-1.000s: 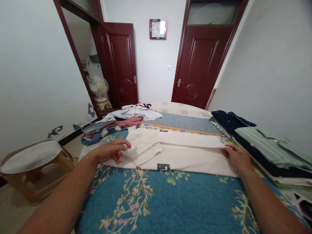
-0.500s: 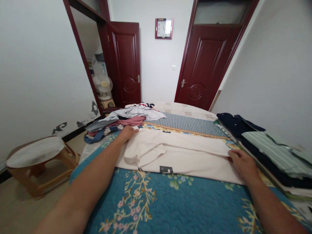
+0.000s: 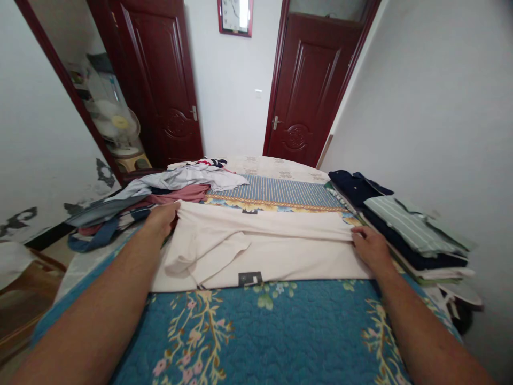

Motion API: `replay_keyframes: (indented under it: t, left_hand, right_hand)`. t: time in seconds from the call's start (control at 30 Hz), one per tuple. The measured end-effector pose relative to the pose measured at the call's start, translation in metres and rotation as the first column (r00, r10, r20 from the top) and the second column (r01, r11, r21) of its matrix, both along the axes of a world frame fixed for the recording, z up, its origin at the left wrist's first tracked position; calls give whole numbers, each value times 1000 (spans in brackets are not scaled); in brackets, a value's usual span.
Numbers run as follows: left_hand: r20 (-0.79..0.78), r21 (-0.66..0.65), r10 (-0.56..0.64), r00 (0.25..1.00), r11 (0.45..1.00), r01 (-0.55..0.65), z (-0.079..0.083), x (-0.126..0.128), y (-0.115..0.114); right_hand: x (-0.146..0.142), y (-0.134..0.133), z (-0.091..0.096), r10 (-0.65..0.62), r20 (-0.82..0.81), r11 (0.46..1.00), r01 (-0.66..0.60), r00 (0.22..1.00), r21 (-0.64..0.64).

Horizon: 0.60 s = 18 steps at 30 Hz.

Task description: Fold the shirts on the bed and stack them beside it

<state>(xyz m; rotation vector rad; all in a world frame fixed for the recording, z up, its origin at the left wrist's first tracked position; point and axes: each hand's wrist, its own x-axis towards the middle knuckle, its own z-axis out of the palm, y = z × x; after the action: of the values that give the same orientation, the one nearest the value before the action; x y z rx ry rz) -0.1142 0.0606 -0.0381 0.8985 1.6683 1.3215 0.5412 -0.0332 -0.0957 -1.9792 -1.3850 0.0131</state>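
Note:
A cream T-shirt [image 3: 296, 254] lies folded into a long strip across the blue floral quilt [image 3: 288, 331], with dark printed patches at its front and back edges. Its short sleeve is laid over the strip on the left side. My left hand [image 3: 162, 220] pinches the far left corner of the shirt, beside the loose clothes. At the other end, my right hand [image 3: 371, 247] grips the right edge between thumb and fingers. Both arms are stretched forward, and the cloth between the hands is fairly flat with a few creases.
Rumpled clothes [image 3: 180, 182] are heaped at the back left. On the right, a stack of folded clothes [image 3: 417, 230] stands near the wall. A stool [image 3: 20, 272] is left of the bed, a fan [image 3: 116, 120] stands beyond the doorway, and two red doors [image 3: 308, 80] are ahead.
The camera view has swung right and tipped down. My left hand has drawn the shirt's corner outward, so the left end and sleeve lie flatter. My right hand still holds the right edge.

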Motion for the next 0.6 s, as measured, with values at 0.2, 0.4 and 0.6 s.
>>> replay_keyframes:
  t: [0.2,0.4,0.6]
  left_hand:
    - [67,69,-58,996,996,54,8,14,-7]
    - [112,42,-199,974,980,196,-3,15,-6]
    - [62,-87,-232,971,968,237,0,18,-8]
  right_hand:
    - [-19,-11,11,41,218,999,-40,975,-8]
    - [-20,3,32,-7,314,999,20,949,-40]
    - [-21,46,55,-42,258,980,90,965,-175]
